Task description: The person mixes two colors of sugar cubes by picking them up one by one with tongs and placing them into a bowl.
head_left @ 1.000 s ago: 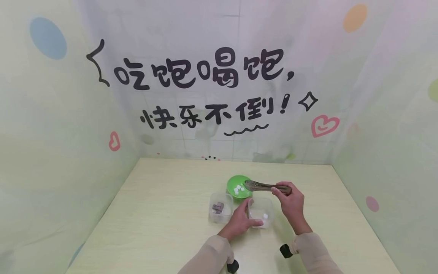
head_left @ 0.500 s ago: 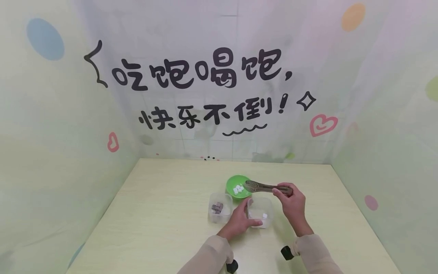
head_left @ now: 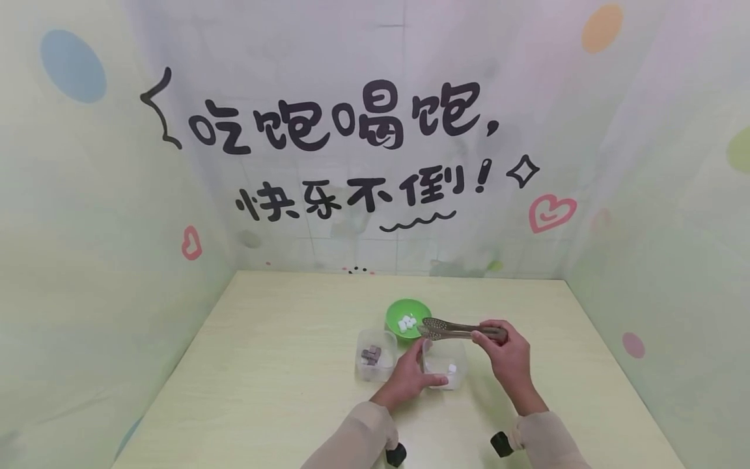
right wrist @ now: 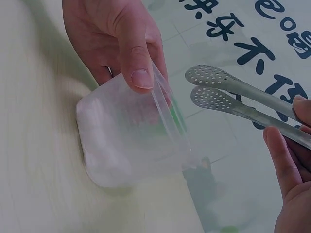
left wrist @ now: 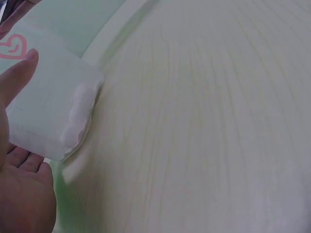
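Observation:
My left hand (head_left: 408, 378) holds a clear plastic container (head_left: 458, 357) by its left side, thumb across the front and fingers behind. White contents fill its bottom, with one white cube (head_left: 452, 369) on top. In my right hand (head_left: 511, 355) is a pair of metal food tongs (right wrist: 212, 98) with perforated tips. The tips stand slightly apart, with nothing visible between them. In the head view they overlap the near right rim of a green bowl (head_left: 404, 304), just behind the container. Several white cubes (head_left: 407, 323) lie in the bowl.
A second clear container (head_left: 364, 374) with several brownish-purple cubes (head_left: 371, 355) stands left of my left hand. Everything is on a pale wooden table (head_left: 263, 371). Printed fabric walls (head_left: 375, 254) rise along the back and both sides.
My right hand has shifted slightly right and toward me with the tongs. Their two arms now show apart, where earlier they looked like one. My left hand stays on the container.

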`<state>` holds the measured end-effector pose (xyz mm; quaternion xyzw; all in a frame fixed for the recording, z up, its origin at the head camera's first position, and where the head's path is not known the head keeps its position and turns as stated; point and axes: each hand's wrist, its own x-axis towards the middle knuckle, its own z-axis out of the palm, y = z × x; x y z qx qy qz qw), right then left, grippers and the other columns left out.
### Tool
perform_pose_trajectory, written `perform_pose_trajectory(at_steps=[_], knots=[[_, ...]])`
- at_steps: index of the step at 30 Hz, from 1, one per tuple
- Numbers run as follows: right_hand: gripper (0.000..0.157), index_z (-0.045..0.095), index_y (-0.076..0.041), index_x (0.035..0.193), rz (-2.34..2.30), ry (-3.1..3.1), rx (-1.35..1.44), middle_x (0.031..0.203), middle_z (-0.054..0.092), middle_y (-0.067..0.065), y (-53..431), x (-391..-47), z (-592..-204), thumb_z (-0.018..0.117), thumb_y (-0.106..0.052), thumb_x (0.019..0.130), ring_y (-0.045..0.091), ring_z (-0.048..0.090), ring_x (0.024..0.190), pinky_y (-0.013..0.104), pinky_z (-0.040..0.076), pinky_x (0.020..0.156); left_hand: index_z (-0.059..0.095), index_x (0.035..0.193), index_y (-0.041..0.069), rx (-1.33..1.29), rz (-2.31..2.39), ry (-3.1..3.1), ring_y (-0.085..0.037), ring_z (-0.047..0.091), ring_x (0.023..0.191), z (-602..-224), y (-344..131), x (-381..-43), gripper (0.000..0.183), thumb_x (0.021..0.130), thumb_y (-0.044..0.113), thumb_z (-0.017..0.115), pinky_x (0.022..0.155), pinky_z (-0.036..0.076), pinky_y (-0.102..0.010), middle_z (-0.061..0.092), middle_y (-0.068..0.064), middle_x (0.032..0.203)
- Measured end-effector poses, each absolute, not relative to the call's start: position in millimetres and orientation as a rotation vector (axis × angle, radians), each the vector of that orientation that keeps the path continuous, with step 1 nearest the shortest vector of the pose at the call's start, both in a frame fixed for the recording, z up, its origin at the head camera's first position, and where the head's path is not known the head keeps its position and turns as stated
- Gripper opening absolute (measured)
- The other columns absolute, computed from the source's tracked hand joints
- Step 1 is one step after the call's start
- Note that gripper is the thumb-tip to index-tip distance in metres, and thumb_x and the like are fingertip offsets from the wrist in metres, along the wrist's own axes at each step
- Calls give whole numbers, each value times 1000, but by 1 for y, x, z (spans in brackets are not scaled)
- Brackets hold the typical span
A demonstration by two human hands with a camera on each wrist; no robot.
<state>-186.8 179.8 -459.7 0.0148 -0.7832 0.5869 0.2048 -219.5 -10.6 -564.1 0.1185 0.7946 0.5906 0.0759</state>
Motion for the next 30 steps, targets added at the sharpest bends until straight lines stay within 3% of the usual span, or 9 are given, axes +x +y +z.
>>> perform_pose_trajectory(at_steps=[5,12,18,25,30], knots=[[22,64,10,99,1619,-2210,65,80,69,20,189,-186,-472,75,3,82,3,63,65,15,47,53,30,150,5,329,1743,2405,-37,35,137,-564,-11,-219,101,71,29,87,113,29,-49,39,-20,149],[24,66,3,102,1573,-2286,77,79,70,10,210,-195,-500,77,-6,83,3,59,64,17,46,53,37,148,10,347,1759,2402,-36,34,138,-562,-11,-219,95,70,27,87,113,27,-48,41,-17,148],[23,65,1,101,1607,-2310,107,79,69,7,217,-195,-504,77,-6,82,6,63,65,20,51,55,34,149,6,375,1778,2378,-32,33,139,-563,-11,-220,97,70,26,87,115,23,-47,44,-11,147],[23,66,-2,100,1564,-2409,114,81,67,7,222,-194,-503,78,-7,81,11,57,63,23,48,53,33,149,5,374,1793,2362,-33,36,137,-564,-11,-220,99,69,23,88,115,23,-48,46,-13,146],[23,66,-2,101,1562,-2487,132,86,69,8,224,-195,-501,78,-10,82,13,59,66,24,50,57,34,149,5,380,1804,2359,-34,38,135,-565,-11,-220,98,68,23,88,115,24,-49,46,-14,145]])
